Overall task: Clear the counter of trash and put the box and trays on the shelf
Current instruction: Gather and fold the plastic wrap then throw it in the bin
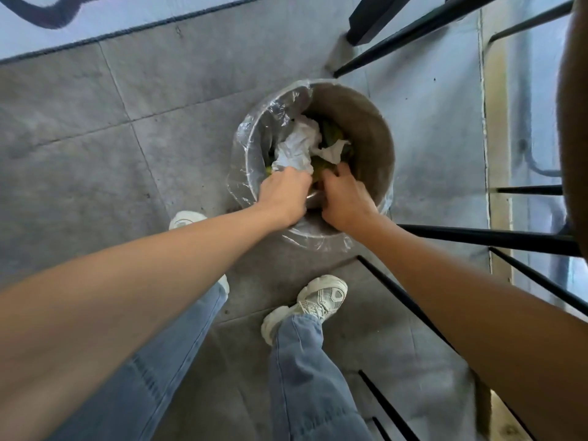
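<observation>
A round trash bin (366, 122) with a clear plastic liner (245, 148) stands on the grey floor below me. Inside lie crumpled white paper (299, 144) and some green and yellow scraps (331, 135). My left hand (283, 194) reaches over the bin's near rim and its curled fingers grip the crumpled white paper. My right hand (345, 198) is beside it over the rim, fingers curled down into the trash; what it holds is hidden.
Black metal bars of a frame (477, 237) run along the right and behind the bin. My two feet in white sneakers (321, 300) stand just short of the bin. A pale rug edge (95, 30) lies at the far left.
</observation>
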